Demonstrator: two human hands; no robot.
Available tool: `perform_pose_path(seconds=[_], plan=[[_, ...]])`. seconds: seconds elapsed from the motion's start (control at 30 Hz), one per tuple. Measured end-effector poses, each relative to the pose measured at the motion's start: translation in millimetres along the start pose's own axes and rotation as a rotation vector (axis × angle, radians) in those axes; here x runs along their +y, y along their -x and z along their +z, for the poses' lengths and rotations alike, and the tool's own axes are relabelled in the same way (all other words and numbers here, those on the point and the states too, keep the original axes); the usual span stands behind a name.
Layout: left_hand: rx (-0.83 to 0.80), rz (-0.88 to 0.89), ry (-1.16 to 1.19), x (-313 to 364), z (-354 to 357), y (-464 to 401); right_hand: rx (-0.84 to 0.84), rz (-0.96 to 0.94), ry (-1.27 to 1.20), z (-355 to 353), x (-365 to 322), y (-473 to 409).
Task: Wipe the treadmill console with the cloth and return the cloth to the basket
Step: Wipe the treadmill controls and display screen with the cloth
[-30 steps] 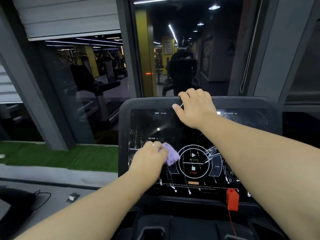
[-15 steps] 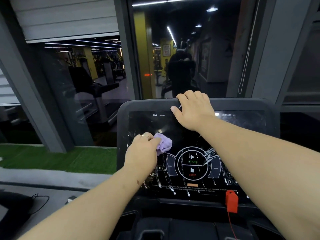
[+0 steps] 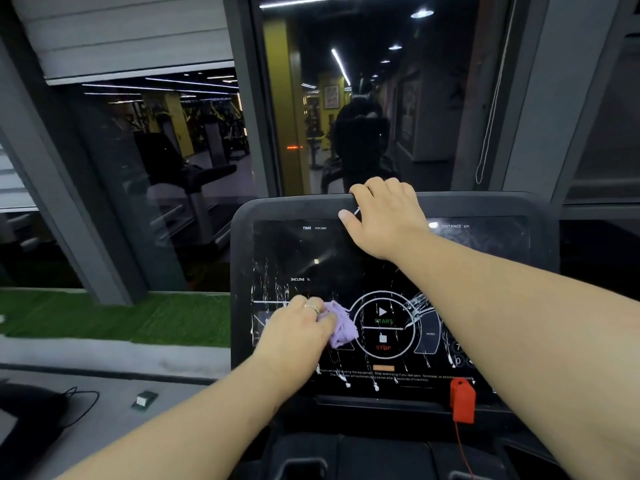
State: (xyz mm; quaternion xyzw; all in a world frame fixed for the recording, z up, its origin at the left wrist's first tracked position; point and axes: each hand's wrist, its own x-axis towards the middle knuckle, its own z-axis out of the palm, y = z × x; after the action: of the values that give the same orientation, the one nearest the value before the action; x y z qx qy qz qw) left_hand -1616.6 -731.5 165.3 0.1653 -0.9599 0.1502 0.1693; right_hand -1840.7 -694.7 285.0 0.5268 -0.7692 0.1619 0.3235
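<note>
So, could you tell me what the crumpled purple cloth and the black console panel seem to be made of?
Crumpled purple cloth: soft, matte fabric, perhaps microfibre or knit, judging by its fuzzy, bunched folds in the left hand. Black console panel: glossy, likely plastic or glass, since it mirrors a light and carries white streaks.

— The console (image 3: 391, 271)?
— Glossy black panel, white streaks on it, inside a matt plastic frame.
— The cloth (image 3: 341, 325)?
— Soft, nubby lilac fabric.
— The red clip (image 3: 462, 400)?
— Smooth plastic.

Bare forearms, ringed left grip (image 3: 298, 327)
</note>
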Motion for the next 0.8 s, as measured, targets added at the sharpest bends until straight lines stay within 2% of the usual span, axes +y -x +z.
perform_pose_path(seconds=[0.07,0.13,0.2,0.27,0.33,0.37,0.4,0.5,0.53,0.57,0.67,0.73,0.8], plan=[[0.049,-0.056,0.014,-20.5,-7.3,-12.3,-0.004,0.004,0.005,0.3,-0.3,-0.5],[0.145,-0.314,0.096,-34.5,-13.6,-24.3,-0.008,0.005,0.006,0.5,-0.3,-0.8],[0.188,-0.430,0.181,-21.1,-10.6,-22.0,-0.006,0.005,0.004,0.4,0.5,-0.4],[0.095,-0.329,0.233,4.5,-2.9,-7.0,-0.007,0.001,0.010,0.3,1.1,-0.3],[-0.010,-0.064,0.128,11.8,2.4,4.4,-0.010,-0.006,0.013,0.3,0.5,-0.1],[-0.039,-0.037,0.091,2.9,0.0,1.3,-0.010,-0.005,0.014,0.2,0.1,-0.3],[-0.041,-0.102,0.090,-9.8,-2.7,-7.1,-0.013,-0.002,0.016,0.3,-0.1,-0.5],[0.115,-0.375,0.174,-28.9,-12.3,-26.7,-0.019,0.005,0.016,1.3,0.3,-1.2],[0.114,-0.377,0.144,-21.0,-14.8,-25.6,-0.021,0.006,0.017,1.2,0.4,-1.1],[0.089,-0.307,0.097,-9.3,-12.9,-21.5,-0.022,0.005,0.019,1.2,0.2,-1.0],[-0.061,-0.012,0.020,19.5,-9.6,-1.5,-0.015,-0.001,0.017,0.0,0.2,-0.4],[-0.046,-0.011,-0.008,3.1,-13.0,-11.3,-0.018,0.000,0.017,-0.4,0.2,-0.2],[0.033,-0.177,0.013,-17.5,-19.6,-26.6,-0.028,0.003,0.023,-0.5,-0.1,-0.7]])
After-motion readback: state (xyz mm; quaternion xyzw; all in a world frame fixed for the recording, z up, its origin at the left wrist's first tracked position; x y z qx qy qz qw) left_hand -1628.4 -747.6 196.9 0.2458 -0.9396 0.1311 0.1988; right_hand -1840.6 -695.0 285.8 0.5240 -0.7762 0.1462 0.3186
